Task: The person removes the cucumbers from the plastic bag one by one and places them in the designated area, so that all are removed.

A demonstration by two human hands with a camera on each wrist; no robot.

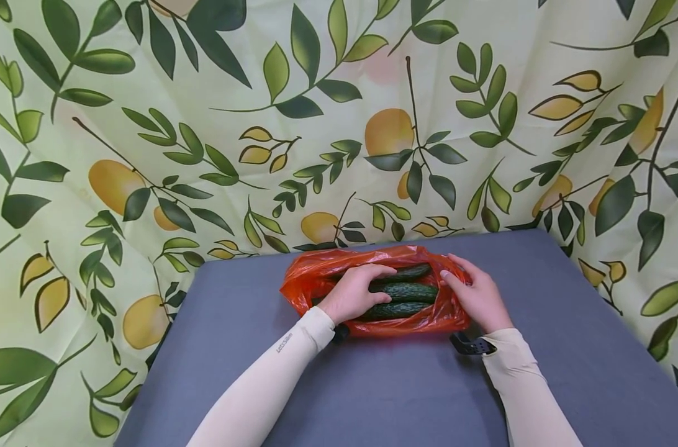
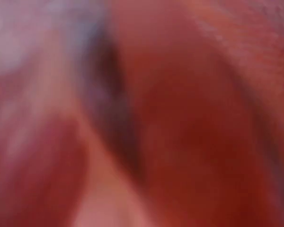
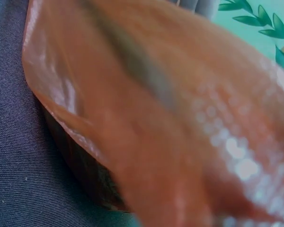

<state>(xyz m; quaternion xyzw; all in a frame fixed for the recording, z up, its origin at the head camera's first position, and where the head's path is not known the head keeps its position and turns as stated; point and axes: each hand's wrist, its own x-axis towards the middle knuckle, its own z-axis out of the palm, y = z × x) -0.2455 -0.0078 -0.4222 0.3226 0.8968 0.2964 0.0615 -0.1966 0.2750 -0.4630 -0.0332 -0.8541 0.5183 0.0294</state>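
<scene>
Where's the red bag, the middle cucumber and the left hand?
Red bag (image 1: pixel 408 326): head view, its near side.
Middle cucumber (image 1: pixel 410 291): head view, its green skin.
Left hand (image 1: pixel 354 290): head view, back of the hand.

Leaf-print curtain (image 1: pixel 328 136) behind grey-blue table (image 1: pixel 395 385).

Bright, even light across the head view, crisp on the patterned backdrop (image 1: pixel 166 99), soft shadows on the table (image 1: pixel 406 397), glints along the bag (image 1: pixel 408 326); left wrist, a dim red smear, all blur; right wrist, bag out of focus, white glare flaring lower right
</scene>
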